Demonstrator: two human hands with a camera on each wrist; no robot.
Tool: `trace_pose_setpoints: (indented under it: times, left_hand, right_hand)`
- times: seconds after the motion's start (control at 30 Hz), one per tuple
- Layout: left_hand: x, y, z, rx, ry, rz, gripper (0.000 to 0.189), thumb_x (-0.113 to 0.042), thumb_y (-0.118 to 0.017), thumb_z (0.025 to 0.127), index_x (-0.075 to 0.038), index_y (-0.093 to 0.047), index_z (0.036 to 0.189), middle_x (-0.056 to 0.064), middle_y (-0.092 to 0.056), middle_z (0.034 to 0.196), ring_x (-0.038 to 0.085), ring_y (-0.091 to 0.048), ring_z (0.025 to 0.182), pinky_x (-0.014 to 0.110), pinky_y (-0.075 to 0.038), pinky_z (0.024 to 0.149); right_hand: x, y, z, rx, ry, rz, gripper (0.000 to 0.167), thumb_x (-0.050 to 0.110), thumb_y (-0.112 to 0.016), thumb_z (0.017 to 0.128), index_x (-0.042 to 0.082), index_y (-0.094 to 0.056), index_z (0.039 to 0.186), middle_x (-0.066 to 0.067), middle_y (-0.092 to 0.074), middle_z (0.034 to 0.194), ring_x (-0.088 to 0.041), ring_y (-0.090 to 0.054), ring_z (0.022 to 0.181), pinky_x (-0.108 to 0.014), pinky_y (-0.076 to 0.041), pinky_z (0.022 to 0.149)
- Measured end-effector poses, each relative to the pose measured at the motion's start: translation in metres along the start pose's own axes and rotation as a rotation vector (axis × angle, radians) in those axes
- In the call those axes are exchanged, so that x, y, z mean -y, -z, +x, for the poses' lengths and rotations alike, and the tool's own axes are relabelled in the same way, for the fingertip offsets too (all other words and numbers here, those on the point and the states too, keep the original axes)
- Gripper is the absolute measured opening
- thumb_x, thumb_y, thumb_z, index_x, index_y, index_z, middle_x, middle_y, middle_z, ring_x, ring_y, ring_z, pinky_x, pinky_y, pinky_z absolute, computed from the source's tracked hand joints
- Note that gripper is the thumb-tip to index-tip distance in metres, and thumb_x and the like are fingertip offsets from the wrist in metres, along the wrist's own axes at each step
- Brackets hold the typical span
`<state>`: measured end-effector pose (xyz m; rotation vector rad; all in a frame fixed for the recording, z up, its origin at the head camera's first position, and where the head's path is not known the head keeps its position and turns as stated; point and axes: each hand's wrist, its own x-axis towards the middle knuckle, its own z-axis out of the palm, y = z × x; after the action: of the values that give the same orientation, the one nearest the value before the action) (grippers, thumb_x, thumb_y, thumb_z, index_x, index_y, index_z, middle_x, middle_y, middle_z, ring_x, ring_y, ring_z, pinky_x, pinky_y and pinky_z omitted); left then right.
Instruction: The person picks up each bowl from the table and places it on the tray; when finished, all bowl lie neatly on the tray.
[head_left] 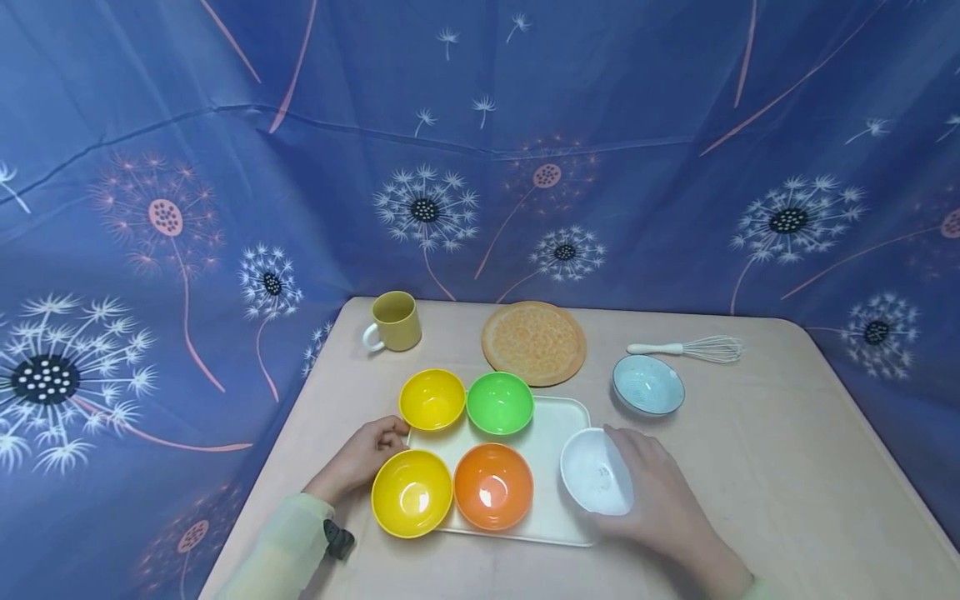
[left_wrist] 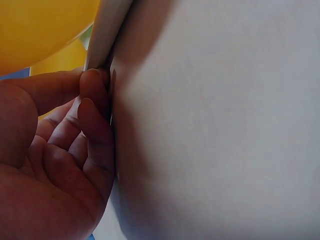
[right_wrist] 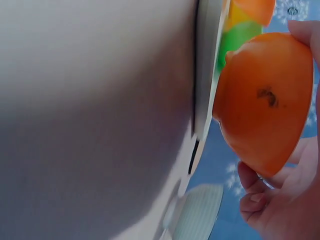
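Note:
My right hand grips a bowl by its rim, thumb on one side and fingers on the other. Its inside is white in the head view; in the right wrist view its outside is orange, with a dark smudge. It is over the right end of a white tray. At the tray's left edge my left hand pinches the rim between thumb and curled fingers. Two yellow bowls, a green bowl and an orange bowl stand on the tray's left part.
A mustard mug with a white handle stands at the back left. Behind the tray lies a round tan board. A pale blue bowl and a whisk are at the back right. Patterned blue cloth hangs behind the table.

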<state>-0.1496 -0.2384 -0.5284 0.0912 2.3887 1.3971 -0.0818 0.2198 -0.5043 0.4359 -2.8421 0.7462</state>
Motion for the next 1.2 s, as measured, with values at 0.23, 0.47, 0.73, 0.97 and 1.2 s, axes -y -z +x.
trace_pose_setpoints:
  times: [0.23,0.47,0.73,0.97,1.2]
  left_hand:
    - [0.0,-0.001,0.001,-0.002,0.005,0.002,0.025,-0.002,-0.067,0.098,-0.007,-0.064,0.123,0.005,-0.066,0.086,0.022,-0.06,0.077,0.032,-0.051,0.076]
    - [0.0,0.0,0.001,-0.001,0.0,-0.01,0.026,-0.002,-0.067,0.098,-0.006,-0.063,0.123,0.005,-0.067,0.087,0.022,-0.06,0.079,0.034,-0.05,0.079]
    - [0.001,0.0,0.002,-0.002,-0.001,-0.005,0.024,-0.002,-0.067,0.098,-0.007,-0.064,0.122,0.004,-0.066,0.087,0.022,-0.06,0.08,0.034,-0.05,0.08]
    - [0.0,-0.001,0.002,-0.011,0.009,0.006,0.024,-0.003,-0.067,0.098,-0.008,-0.064,0.121,0.004,-0.066,0.086,0.022,-0.059,0.081,0.035,-0.049,0.081]
    - [0.001,-0.002,0.002,-0.013,0.002,-0.003,0.024,-0.002,-0.067,0.098,-0.008,-0.064,0.121,0.004,-0.066,0.086,0.022,-0.06,0.079,0.034,-0.05,0.079]
  right_hand:
    - [0.017,-0.017,-0.003,0.031,0.044,0.006,0.117,0.073,-0.09,0.055,0.015,-0.052,0.149,0.002,-0.054,0.139,-0.019,-0.048,0.122,-0.05,-0.045,0.099]
    - [0.019,-0.029,-0.003,0.022,0.097,-0.022,0.117,0.076,-0.088,0.056,0.015,-0.052,0.149,0.003,-0.055,0.138,-0.017,-0.049,0.122,-0.047,-0.045,0.1]
    - [0.019,-0.026,-0.002,0.046,0.112,-0.039,0.116,0.08,-0.085,0.057,0.016,-0.052,0.148,0.005,-0.055,0.136,-0.017,-0.049,0.123,-0.047,-0.042,0.102]
    - [0.018,-0.024,-0.002,0.074,0.1,-0.035,0.123,0.086,-0.082,0.053,0.018,-0.05,0.151,0.009,-0.054,0.137,-0.016,-0.047,0.124,-0.049,-0.042,0.101]
    - [0.012,-0.019,0.004,0.115,0.011,0.002,0.125,0.087,-0.083,0.052,0.024,-0.047,0.154,0.008,-0.05,0.145,-0.018,-0.043,0.132,-0.054,-0.04,0.106]
